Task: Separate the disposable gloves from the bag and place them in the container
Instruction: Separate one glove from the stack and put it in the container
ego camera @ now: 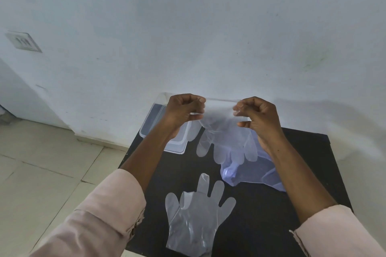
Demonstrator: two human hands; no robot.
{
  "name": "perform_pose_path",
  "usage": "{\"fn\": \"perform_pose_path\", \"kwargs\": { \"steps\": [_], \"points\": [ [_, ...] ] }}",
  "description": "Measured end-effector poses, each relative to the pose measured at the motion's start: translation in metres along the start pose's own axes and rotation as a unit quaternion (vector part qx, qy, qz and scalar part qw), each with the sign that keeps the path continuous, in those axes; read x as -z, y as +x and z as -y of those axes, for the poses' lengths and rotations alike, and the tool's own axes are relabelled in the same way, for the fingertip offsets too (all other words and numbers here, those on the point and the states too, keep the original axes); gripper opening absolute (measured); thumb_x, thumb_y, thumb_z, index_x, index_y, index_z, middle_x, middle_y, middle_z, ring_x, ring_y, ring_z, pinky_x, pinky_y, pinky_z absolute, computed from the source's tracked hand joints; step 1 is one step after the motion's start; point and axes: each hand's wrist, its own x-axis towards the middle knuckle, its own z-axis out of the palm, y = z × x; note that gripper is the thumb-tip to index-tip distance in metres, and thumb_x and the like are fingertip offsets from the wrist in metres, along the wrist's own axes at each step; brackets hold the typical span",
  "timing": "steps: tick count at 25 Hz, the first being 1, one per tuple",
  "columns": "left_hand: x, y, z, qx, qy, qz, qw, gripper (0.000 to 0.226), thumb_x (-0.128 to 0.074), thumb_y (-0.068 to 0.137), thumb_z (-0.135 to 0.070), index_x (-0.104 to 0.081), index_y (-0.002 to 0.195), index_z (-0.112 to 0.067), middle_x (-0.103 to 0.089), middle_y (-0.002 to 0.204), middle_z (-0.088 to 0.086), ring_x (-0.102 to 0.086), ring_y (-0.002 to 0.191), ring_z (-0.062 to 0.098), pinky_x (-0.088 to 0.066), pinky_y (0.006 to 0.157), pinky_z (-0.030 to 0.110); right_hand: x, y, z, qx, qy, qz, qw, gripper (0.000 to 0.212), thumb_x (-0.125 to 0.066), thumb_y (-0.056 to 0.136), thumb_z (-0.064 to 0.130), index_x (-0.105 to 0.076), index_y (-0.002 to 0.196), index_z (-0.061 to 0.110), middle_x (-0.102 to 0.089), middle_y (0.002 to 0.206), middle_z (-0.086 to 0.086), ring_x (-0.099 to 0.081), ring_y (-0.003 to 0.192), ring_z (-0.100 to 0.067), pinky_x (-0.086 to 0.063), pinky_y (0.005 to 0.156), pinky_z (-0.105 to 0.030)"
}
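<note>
Clear plastic film is what all of this is made of, so everything should handle as near weightless, limp and clingy. Nearest, one glove (194, 213) lies flat on the black bench (261, 215), fingers pointing away, between the two pink sleeves (100, 215). Beyond it, right of centre, the bluish bag (259, 171) sits crumpled on the bench.

Above the bag a second glove (225, 137) hangs cuff-up, fingers dangling. The left hand (183, 110) and right hand (257, 115) are both closed in a pinch on its cuff, one at each corner, stretching the edge taut between them. The cuff looks the best place to grip: the film is slippery and layers probably stick together, so a fingertip pinch at the hem, then a gentle pull apart, seems wise. Too hard a tug could tear it.

Further back, the clear container (155, 129) rests at the bench's far left corner, partly behind the left wrist; I cannot tell whether anything is in it.

Past the bench stands a pale wall (188, 27) with a socket (23, 41), and a tiled floor (41, 162) lies to the left.
</note>
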Motion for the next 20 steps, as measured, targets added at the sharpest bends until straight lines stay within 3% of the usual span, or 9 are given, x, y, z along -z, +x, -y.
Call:
{"fn": "perform_pose_path", "kwargs": {
  "steps": [6, 14, 20],
  "points": [
    [0.026, 0.021, 0.0, 0.022, -0.029, 0.024, 0.999, 0.009, -0.063, 0.093, -0.016, -0.065, 0.091, -0.008, -0.075, 0.093, 0.013, -0.074, 0.083, 0.024, -0.06, 0.073, 0.032, -0.035, 0.017, -0.003, -0.02, 0.006, -0.027, 0.999, 0.006, -0.062, 0.085, 0.003, -0.068, 0.087, 0.005, -0.07, 0.083, -0.011, -0.067, 0.078, -0.016, -0.054, 0.052, -0.026],
    [0.091, 0.084, 0.013, 0.041, -0.028, 0.029, 0.998, 0.008, -0.056, 0.096, -0.011, -0.06, 0.092, -0.005, -0.073, 0.09, 0.017, -0.074, 0.078, 0.026, -0.06, 0.074, 0.032, -0.116, 0.065, -0.015, -0.067, 0.008, -0.057, 0.996, 0.008, -0.059, 0.091, 0.007, -0.062, 0.093, 0.0, -0.073, 0.088, -0.016, -0.072, 0.076, -0.024, -0.06, 0.073, -0.032],
    [0.147, 0.152, 0.028, 0.065, -0.015, 0.03, 0.997, 0.012, -0.054, 0.095, -0.007, -0.061, 0.085, -0.009, -0.074, 0.089, 0.017, -0.075, 0.081, 0.027, -0.06, 0.076, 0.033, -0.175, 0.114, -0.039, -0.085, -0.021, -0.064, 0.994, 0.007, -0.057, 0.087, 0.004, -0.064, 0.089, 0.005, -0.074, 0.085, -0.013, -0.073, 0.081, -0.028, -0.059, 0.077, -0.035]
  ]
}}
